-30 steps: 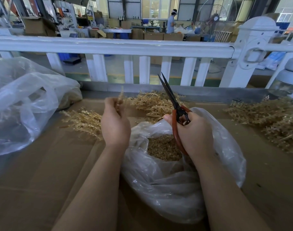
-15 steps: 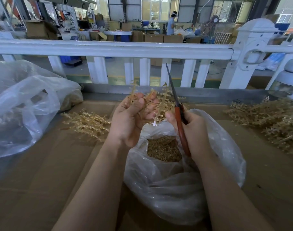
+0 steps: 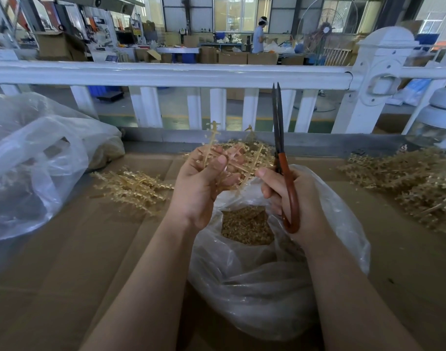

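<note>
My left hand (image 3: 200, 183) holds a pale gold plastic sprue (image 3: 238, 158) of small parts above an open clear plastic bag (image 3: 267, 287). Small gold cut pieces (image 3: 246, 225) fill the bag's mouth. My right hand (image 3: 295, 198) grips scissors (image 3: 280, 153) by their red-brown handles. The blades point straight up and are nearly closed, just right of the sprue.
Piles of gold sprues lie on the cardboard-covered table: a left pile (image 3: 133, 186), a far right pile (image 3: 414, 181) and one behind my hands. A large crumpled clear bag (image 3: 34, 160) sits at the left. A white railing (image 3: 166, 74) runs behind the table edge.
My left hand lifted a sprue from the pile and turned it toward the scissors. The scissors swung from leaning left to upright, and their blades closed.
</note>
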`<move>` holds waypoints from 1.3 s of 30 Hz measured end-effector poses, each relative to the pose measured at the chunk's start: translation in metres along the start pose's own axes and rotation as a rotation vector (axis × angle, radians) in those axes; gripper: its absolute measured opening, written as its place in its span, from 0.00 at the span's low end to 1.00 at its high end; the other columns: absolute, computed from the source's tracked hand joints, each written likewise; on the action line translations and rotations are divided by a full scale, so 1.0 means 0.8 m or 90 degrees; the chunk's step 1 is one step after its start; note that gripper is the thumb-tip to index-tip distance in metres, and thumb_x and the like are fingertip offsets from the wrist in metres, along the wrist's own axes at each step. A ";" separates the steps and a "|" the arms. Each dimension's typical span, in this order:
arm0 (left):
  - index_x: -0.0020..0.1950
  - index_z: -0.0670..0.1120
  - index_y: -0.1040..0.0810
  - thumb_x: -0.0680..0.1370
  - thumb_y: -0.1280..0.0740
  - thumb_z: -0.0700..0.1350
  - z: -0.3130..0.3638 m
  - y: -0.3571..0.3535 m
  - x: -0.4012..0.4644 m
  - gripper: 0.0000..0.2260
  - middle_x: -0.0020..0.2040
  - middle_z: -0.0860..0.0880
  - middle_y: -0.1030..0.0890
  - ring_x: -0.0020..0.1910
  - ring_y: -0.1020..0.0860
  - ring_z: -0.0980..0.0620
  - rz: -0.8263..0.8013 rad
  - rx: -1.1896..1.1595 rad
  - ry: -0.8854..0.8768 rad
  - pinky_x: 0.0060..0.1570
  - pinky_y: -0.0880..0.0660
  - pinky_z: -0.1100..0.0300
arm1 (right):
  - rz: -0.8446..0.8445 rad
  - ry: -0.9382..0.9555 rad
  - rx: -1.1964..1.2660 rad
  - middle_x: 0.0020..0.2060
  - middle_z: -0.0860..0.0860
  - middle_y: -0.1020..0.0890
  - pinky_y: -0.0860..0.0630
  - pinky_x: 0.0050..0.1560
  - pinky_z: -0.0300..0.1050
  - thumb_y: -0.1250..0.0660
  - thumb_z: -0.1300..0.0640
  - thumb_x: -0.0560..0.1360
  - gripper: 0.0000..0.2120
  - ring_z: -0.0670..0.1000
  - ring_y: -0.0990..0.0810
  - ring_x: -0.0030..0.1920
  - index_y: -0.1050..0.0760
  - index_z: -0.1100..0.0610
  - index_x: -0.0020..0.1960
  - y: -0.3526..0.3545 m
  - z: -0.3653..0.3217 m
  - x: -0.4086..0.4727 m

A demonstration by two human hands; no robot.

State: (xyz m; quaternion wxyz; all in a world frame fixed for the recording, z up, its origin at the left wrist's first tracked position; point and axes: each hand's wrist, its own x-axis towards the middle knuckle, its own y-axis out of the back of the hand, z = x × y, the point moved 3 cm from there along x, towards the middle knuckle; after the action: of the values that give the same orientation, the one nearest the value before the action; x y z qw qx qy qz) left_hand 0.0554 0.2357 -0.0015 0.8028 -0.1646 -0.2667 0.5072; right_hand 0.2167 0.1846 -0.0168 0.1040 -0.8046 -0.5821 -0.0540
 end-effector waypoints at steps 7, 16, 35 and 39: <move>0.51 0.45 0.25 0.76 0.33 0.40 -0.001 0.001 -0.001 0.05 0.56 0.46 0.16 0.55 0.18 0.47 -0.070 0.006 -0.013 0.52 0.21 0.56 | -0.039 -0.031 0.076 0.30 0.54 0.22 0.41 0.19 0.38 0.26 0.53 0.71 0.05 0.46 0.36 0.20 0.16 0.53 0.39 -0.006 0.000 -0.003; 0.63 0.44 0.28 0.71 0.26 0.51 -0.005 -0.001 -0.005 0.25 0.53 0.50 0.18 0.52 0.19 0.53 0.013 0.135 0.028 0.56 0.29 0.55 | 0.000 0.000 0.063 0.38 0.56 0.17 0.37 0.20 0.36 0.32 0.63 0.79 0.05 0.44 0.34 0.21 0.21 0.58 0.45 -0.006 -0.008 -0.009; 0.42 0.48 0.13 0.65 0.24 0.39 -0.007 0.009 -0.009 0.08 0.36 0.48 0.16 0.29 0.22 0.56 -0.051 0.105 0.226 0.29 0.25 0.67 | -0.009 0.114 0.013 0.29 0.38 0.21 0.27 0.34 0.29 0.35 0.75 0.74 0.20 0.37 0.22 0.31 0.19 0.54 0.55 -0.004 -0.003 -0.005; 0.40 0.48 0.14 0.64 0.24 0.39 -0.002 0.010 -0.008 0.08 0.34 0.51 0.18 0.29 0.23 0.56 -0.046 0.113 0.178 0.31 0.26 0.67 | 0.003 0.110 0.022 0.31 0.39 0.21 0.27 0.35 0.30 0.33 0.69 0.77 0.15 0.38 0.22 0.32 0.18 0.52 0.55 -0.003 -0.004 -0.006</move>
State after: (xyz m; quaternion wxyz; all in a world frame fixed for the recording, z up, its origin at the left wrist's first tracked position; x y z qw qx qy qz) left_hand 0.0482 0.2332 -0.0085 0.8612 -0.1524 -0.1122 0.4717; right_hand 0.2131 0.1801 -0.0142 0.1678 -0.7966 -0.5696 -0.1131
